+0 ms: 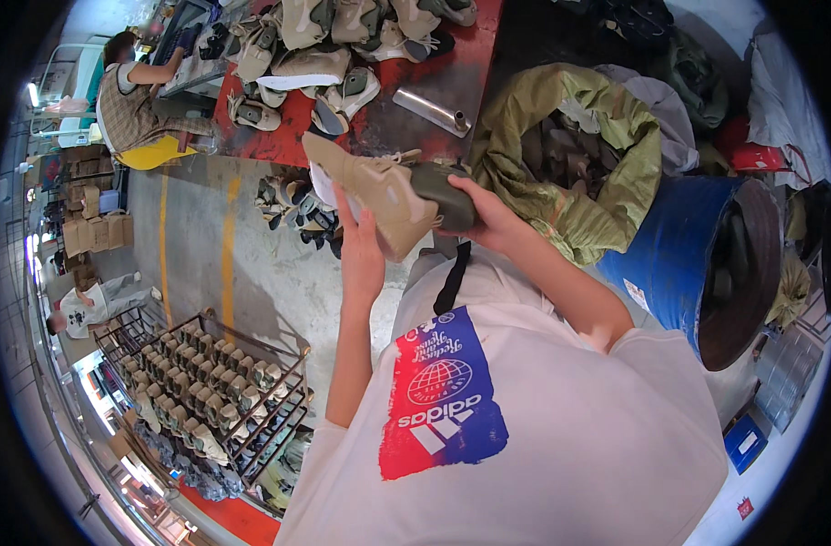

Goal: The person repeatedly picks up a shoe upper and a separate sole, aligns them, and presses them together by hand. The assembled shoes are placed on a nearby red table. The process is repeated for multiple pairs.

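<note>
A beige sneaker (393,196) with a dark olive part (443,193) at its right end is held up in front of my body, tilted, at the near edge of the red table. My left hand (364,250) supports it from the near left side, with fingers along its pale underside. My right hand (490,217) is wrapped round the olive part, thumb on top. Whether that part is the shoe's collar or something set inside it, I cannot tell. A shiny metal tube (432,111) lies on the red table (393,73) just beyond, near a heap of similar sneakers (343,77).
An open yellow-green sack (629,205) of dark pieces stands at right, beside a tilted blue barrel (666,255). More shoes (297,209) sit below the table. A wheeled-looking metal rack (243,432) holds rows of shoes at lower left. Two people (129,96) are farther left.
</note>
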Demonstrator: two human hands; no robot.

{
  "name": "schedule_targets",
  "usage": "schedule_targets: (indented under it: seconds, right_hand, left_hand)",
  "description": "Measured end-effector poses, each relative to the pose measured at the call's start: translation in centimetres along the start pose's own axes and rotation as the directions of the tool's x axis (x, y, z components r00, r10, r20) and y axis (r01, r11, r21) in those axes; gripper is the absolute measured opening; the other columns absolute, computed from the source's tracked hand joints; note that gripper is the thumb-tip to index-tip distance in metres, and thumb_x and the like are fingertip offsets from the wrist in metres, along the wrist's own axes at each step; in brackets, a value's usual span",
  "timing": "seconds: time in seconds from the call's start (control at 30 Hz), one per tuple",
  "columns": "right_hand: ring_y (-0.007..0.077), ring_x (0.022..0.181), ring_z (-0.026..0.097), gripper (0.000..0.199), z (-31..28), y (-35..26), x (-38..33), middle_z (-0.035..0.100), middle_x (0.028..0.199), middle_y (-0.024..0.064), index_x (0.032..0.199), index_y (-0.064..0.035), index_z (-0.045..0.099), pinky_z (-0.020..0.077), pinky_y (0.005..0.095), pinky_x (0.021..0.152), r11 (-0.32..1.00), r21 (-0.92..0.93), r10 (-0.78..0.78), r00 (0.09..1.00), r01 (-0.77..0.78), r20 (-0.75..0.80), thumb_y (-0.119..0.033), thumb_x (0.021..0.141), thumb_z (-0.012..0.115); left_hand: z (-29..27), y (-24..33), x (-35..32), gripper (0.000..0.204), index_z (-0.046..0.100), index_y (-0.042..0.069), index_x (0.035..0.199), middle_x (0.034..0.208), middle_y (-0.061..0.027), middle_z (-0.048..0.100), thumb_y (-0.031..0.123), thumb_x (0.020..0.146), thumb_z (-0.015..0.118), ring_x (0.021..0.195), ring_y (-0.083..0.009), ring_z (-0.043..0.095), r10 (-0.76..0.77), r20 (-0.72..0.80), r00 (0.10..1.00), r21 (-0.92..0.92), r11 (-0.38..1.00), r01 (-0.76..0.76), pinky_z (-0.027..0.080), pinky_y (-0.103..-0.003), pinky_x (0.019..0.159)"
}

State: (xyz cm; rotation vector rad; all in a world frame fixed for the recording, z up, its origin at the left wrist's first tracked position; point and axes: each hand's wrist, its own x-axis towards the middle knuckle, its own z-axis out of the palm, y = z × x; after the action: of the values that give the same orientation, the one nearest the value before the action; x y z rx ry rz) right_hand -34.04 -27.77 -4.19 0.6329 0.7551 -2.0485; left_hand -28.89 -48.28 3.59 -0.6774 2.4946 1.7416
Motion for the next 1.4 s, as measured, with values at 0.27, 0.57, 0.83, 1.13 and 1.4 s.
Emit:
schedule_targets:
  seconds: [0.27,0.57,0.83,1.13,1.4]
  right_hand:
    - [0.0326,0.09,0.069,0.062,-6.7,-4.2,3.1,0.067,0.113,0.0172,0.124,-0.0089,0.062,0.059,0.0409,0.08,0.923,-0.131,0.383,0.891,-0.361,0.244,-0.063,0.096,0.052]
    - [0.0323,0.089,0.074,0.051,1.8,-13.2,13.8,0.074,0.09,0.0209,0.087,-0.0015,0.075,0.0592,0.0483,0.07,-0.373,-0.926,-0.478,0.841,0.065,0.252,-0.051,0.089,0.066]
    - [0.0334,0.102,0.073,0.032,-8.4,-12.2,24.6,0.075,0.11,0.0149,0.111,-0.0107,0.077,0.0599,0.0446,0.08,-0.759,-0.599,-0.313,0.95,-0.256,-0.009,-0.026,0.084,0.068]
    - [0.0349,0.088,0.074,0.016,-4.6,-18.7,3.7,0.075,0.089,0.0149,0.093,-0.0066,0.078,0.0584,0.0444,0.074,-0.867,-0.461,-0.281,0.95,-0.191,0.134,-0.017,0.082,0.072]
    - [0.0355,0.079,0.072,0.031,4.1,-20.6,-12.9,0.071,0.078,0.0175,0.085,-0.0035,0.076,0.0565,0.0445,0.07,-0.908,-0.395,-0.18,0.981,-0.137,0.072,-0.034,0.08,0.079]
  left_hand:
    - [0.2,7.9,3.4,0.046,0.05,0.022,0.148,0.079,-0.0194,0.069,0.041,0.108,0.038,0.075,-0.0408,0.067,0.202,0.221,0.954,0.739,0.604,-0.299,0.052,-0.049,0.07]
    - [0.8,6.3,4.7,0.049,0.055,0.02,0.14,0.079,-0.0236,0.071,0.05,0.105,0.037,0.075,-0.0452,0.07,0.071,0.132,0.989,0.75,0.645,-0.146,0.054,-0.054,0.068]
    - [-1.3,8.5,5.3,0.05,0.058,0.015,0.137,0.097,-0.0204,0.071,0.047,0.099,0.055,0.091,-0.0411,0.069,0.112,0.211,0.971,0.742,0.628,-0.234,0.052,-0.049,0.081]
    - [4.7,4.3,6.5,0.036,0.071,0.004,0.108,0.107,-0.0127,0.068,0.027,0.082,0.08,0.102,-0.036,0.064,0.681,0.088,0.727,0.242,0.693,-0.679,0.05,-0.045,0.094]
    - [0.6,2.6,9.5,0.018,0.071,0.002,0.104,0.121,-0.0114,0.07,0.006,0.087,0.076,0.106,-0.0193,0.066,0.212,0.065,0.975,-0.602,0.788,-0.131,0.052,-0.033,0.094]
